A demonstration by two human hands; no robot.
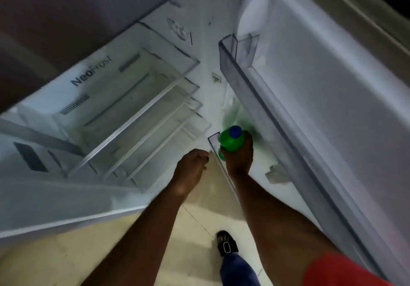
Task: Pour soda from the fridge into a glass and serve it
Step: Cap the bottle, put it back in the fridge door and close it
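Note:
A green soda bottle (pixel 229 142) with a blue cap stands upright over the lower shelf of the open fridge door (pixel 321 90). My right hand (pixel 240 157) is wrapped around the bottle's body from the near side. My left hand (pixel 192 169) hovers just left of the lower door shelf's clear end wall (pixel 213 138), fingers curled, holding nothing that I can see. No glass is in view.
The fridge interior (pixel 124 112) at the left holds several bare glass shelves. An upper clear door shelf (pixel 235 48) juts out above the bottle. Beige floor tiles (pixel 168 237) lie below, with my sandalled foot (pixel 226 244) on them.

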